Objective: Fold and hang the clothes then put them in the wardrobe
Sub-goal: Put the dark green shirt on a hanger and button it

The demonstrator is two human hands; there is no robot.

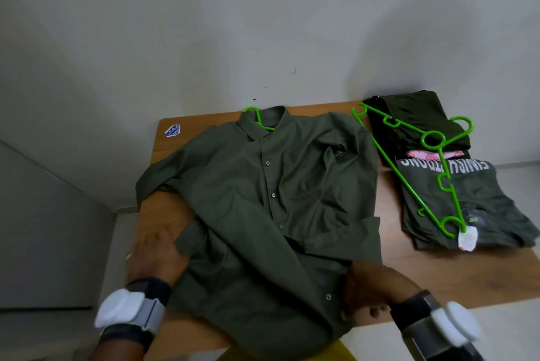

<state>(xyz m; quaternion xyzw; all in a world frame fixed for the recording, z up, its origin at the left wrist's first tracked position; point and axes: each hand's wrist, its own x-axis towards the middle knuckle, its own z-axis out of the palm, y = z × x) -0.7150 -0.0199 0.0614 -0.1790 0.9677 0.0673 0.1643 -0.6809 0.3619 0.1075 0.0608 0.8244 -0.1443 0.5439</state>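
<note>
Reaching in from the lower left, the left hand [153,251] lies low over the table [438,273], back up, with its fingertips at the cuff of the shirt's near sleeve. Motion blur hides the fingers, so whether it has hold of the cuff cannot be told. The right hand [369,287] enters from the lower right, knuckles up and fingers curled down, gripping the lower right front edge of the shirt [263,200]. Each wrist carries a dark band with a white block.

The shirt lies spread front up across the middle of the table, buttoned, collar toward the wall. A hanger [257,118] sits inside it; only the hook shows at the collar. The hem hangs over the near table edge between the two hands. The far left sleeve reaches the left table edge.

Bare wood shows in the far left corner, around a sticker [172,130], and to the right of the right hand. At the right end lies a folded T-shirt [482,208] with a darker folded garment [415,118] behind it; a second hanger [432,162] lies across both, close beside the shirt's right sleeve.
</note>
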